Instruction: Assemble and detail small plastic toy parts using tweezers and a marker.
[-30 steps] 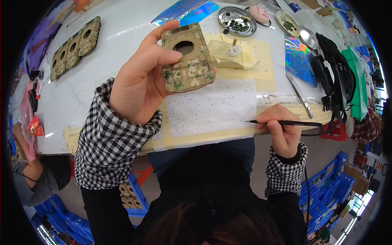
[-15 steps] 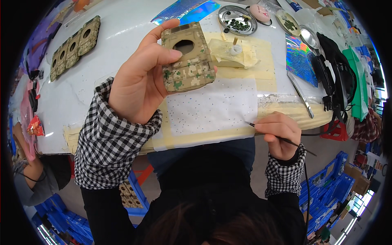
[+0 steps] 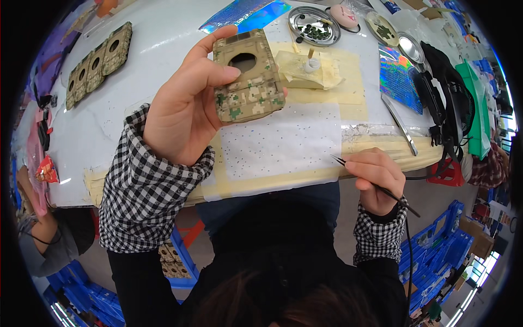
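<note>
Camouflage-printed in tan, brown and green, the case (image 3: 248, 76) sat raised above the surface (image 3: 163, 65) in the left hand (image 3: 182, 111), its round hole near the top edge. That hand was clamped on it, thumb pressed across the front just under the hole and the fingers wrapped behind the left side. The case hung over the far edge of a white sheet (image 3: 286, 141) speckled with tiny dots, which lay taped onto tan paper along the near rim of the surface.

The right hand (image 3: 376, 177) was closed around a thin black tool (image 3: 370, 182), held like a pen, with its fine tip touching or just above the right edge of the white sheet; which one, I could not tell. Both wrists wore black-and-white checked cuffs.

Beyond the case stood a small white pot (image 3: 311, 64) with a stick in it, on crumpled tan paper. Farther back lay a round metal tray (image 3: 314, 25) with dark bits inside. A slim metal strip (image 3: 400, 124) lay at a slant to the right of the sheet, near a shiny iridescent sheet (image 3: 400, 76). At the far left, 4 more camouflage cases (image 3: 98, 62) lay in a row, well apart from the hands.
</note>
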Demonstrator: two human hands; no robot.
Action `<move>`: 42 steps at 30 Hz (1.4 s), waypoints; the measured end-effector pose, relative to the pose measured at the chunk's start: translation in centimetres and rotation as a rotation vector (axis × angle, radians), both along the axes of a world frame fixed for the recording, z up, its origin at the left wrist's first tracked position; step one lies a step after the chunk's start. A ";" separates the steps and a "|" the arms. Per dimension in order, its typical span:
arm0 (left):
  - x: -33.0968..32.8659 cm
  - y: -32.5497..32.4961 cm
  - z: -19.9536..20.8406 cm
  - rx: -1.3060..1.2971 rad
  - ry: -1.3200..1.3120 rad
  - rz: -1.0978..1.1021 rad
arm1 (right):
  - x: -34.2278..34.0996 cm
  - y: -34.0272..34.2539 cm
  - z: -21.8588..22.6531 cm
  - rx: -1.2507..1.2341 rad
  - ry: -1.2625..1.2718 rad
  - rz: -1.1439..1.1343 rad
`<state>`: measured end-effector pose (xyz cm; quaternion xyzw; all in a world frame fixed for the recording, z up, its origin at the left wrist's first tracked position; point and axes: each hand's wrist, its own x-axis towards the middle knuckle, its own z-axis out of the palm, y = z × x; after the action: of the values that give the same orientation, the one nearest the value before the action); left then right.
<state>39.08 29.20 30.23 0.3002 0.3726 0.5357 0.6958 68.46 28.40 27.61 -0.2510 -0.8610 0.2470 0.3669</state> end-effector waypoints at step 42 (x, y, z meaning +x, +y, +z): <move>-0.6 -0.1 0.7 0.003 0.046 -0.066 | -8.6 7.1 9.3 -0.189 -0.010 0.307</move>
<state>38.47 29.07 30.92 0.3257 0.3776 0.5059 0.7038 59.85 35.49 36.91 -0.1510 -0.8640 0.3787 0.2955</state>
